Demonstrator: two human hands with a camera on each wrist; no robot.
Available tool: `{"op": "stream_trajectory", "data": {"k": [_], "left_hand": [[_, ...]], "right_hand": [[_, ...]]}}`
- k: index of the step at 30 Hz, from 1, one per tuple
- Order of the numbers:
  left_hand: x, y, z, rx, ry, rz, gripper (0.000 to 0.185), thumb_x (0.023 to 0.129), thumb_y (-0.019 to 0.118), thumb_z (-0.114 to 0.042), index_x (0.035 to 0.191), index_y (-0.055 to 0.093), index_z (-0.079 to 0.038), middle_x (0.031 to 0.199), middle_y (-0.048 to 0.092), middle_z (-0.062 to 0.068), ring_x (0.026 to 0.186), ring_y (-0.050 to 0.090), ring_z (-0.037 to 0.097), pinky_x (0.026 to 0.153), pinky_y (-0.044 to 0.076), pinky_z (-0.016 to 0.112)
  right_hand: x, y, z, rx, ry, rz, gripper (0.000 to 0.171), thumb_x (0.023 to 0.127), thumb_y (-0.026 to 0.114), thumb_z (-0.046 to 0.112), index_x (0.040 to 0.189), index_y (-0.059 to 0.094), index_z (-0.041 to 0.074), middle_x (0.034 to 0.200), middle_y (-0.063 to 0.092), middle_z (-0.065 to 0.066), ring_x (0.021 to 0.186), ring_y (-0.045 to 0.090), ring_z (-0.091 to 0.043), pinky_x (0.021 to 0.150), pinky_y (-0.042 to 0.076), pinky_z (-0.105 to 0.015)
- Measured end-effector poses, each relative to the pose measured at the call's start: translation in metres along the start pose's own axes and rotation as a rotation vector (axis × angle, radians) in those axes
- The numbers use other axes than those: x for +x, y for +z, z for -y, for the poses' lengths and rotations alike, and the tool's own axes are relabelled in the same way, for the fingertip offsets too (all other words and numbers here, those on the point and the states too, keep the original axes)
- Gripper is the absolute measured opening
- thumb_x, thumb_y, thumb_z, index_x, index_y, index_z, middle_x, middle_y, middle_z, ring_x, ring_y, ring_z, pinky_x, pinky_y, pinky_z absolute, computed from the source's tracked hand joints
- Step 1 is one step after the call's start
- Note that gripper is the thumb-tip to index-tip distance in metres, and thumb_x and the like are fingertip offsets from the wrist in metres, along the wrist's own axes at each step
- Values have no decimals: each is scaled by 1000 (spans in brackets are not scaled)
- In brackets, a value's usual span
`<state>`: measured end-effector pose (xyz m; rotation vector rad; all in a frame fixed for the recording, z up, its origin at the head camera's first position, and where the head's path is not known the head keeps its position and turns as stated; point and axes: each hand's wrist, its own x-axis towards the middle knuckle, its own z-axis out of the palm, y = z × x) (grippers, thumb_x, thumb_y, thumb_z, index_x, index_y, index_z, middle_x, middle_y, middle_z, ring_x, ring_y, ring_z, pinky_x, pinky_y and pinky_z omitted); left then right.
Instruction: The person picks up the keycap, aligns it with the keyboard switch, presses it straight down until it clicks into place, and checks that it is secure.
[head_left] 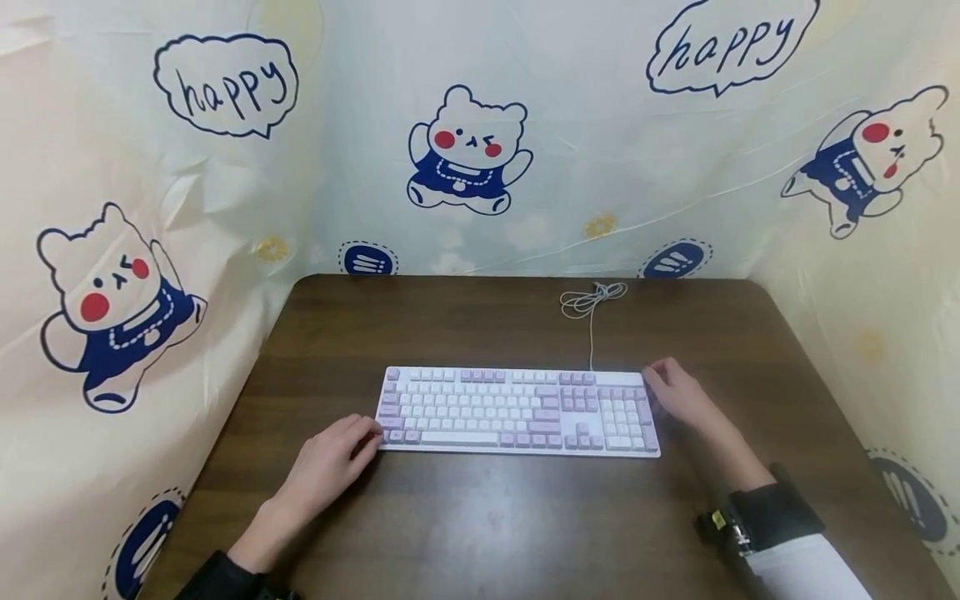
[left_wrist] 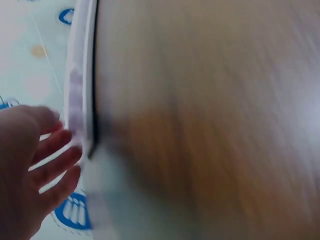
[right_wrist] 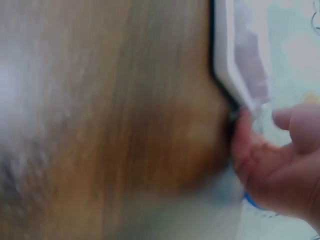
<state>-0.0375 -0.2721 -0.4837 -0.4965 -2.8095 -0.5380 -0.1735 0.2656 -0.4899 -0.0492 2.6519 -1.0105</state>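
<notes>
hands at both ends of the keyboard

keyboard [head_left: 517, 410], white and lilac, lies flat and square across the middle of the brown counter [head_left: 480, 525], its thin white cable [head_left: 591, 310] running off the back edge to a loose coil near the printed cloth backdrop [head_left: 465, 158].

left hand [head_left: 330, 467] comes in at the near left corner, fingers fairly straight and relaxed, tips right at the keyboard's edge. left wrist view agrees: spread fingers [left_wrist: 52, 145] just beside the white side wall, nothing curled round it. no hold here, at most a touch.

right hand [head_left: 678, 396] sits at the far right end, fingertips up by the top right corner. right wrist view is blurred, but the thumb [right_wrist: 242, 145] looks tucked against the lower edge of the casing while the other fingers reach over the top; whether that grip truly pinches the board, i cannot tell.

judgement on doing this well: both hands should take the short ends evenly, thumbs low and fingers on the frame rather than the keys, and mind the cable's slack at the back.

so the keyboard lies between the two hands, left hand at its near left corner, right hand against its right end.
</notes>
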Motion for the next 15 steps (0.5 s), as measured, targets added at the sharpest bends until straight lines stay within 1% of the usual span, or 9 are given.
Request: {"op": "stream_trajectory", "data": {"k": [2,4,5,7,9,12,15], "left_hand": [[6,-2,-11,26,16,-30,19,89,82,-15,106,74,-12,98,70,1,85,64,16,70,56,38],[15,-4,-23,33,29,-45,30,89,83,-17,116,74,-9,112,72,9,102,67,26,82,57,47],[21,-6,-28,35,34,-41,38,89,82,-19,124,72,-8,122,70,13,113,66,30,89,55,51],[35,-8,-38,45,28,-10,51,91,80,-24,138,66,-8,140,62,18,134,55,36,102,48,60],[50,-7,-48,55,4,37,60,95,75,-27,149,56,-10,155,50,19,148,40,38,111,38,64],[68,-2,-62,72,-39,104,66,100,66,-29,160,42,-14,166,34,18,157,22,37,119,25,65],[78,6,-74,83,-77,149,68,103,58,-33,164,33,-17,171,23,16,160,12,35,121,16,66]], "right_hand": [[-9,2,4,-53,-38,-82,54,112,40,36,139,43,-11,113,62,-31,93,67,-39,78,55,-51],[-19,7,12,-113,-85,-175,52,112,42,32,138,45,-13,123,59,-36,106,63,-48,88,52,-60],[-23,13,17,-140,-116,-223,52,111,43,31,139,46,-13,127,57,-37,114,60,-51,94,49,-64],[-30,24,28,-187,-184,-298,51,111,46,29,139,49,-14,133,54,-38,124,53,-54,102,42,-67],[-36,36,41,-241,-254,-344,52,110,48,30,140,50,-13,140,52,-38,134,46,-55,110,35,-68],[-46,52,61,-332,-321,-380,56,108,53,36,143,52,-8,149,47,-34,144,35,-54,116,26,-68],[-55,65,77,-406,-323,-375,64,105,55,45,149,49,-1,158,38,-31,152,22,-52,118,17,-70]]}}
